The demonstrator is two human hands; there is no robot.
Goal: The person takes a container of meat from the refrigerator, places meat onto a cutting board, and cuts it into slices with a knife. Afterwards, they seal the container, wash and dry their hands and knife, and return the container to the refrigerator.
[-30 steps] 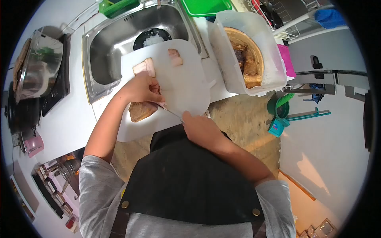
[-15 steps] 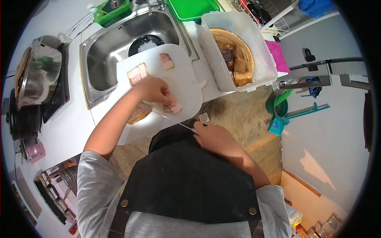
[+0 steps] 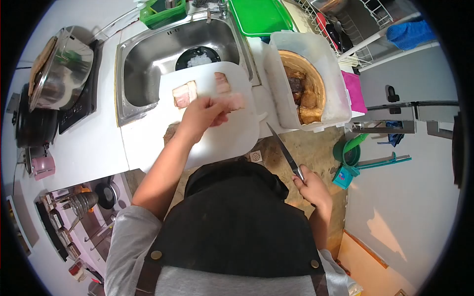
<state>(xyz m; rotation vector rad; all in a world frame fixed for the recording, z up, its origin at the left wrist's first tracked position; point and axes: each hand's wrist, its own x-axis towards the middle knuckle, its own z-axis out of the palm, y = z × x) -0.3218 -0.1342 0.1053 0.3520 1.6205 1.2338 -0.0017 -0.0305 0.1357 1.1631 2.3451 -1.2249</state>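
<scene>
Where the bare left forearm crosses the rounded white cutting board (image 3: pixel 222 140), a brown-crusted chunk of meat (image 3: pixel 171 132) shows partly from behind it. Further up, a flat, pale pink slice with a thin brown edge (image 3: pixel 184 94) lies just beyond the left hand (image 3: pixel 200 118), apart from its fingertips. Thumb and fingers of that hand pinch a floppy, pale pink strip of meat (image 3: pixel 233 102) by its near end; most of it juts out rightward past the fingertips, over the board, though whether it touches the surface I cannot tell. Near the strip's upper side, a small pink slice with a brown edge (image 3: pixel 221 81) rests on the board. Right of the board, the right hand (image 3: pixel 314 189) is closed around the handle of a long, narrow steel knife (image 3: pixel 285 150), its blade slanting up and left from the fist, its tip near the board's edge.
</scene>
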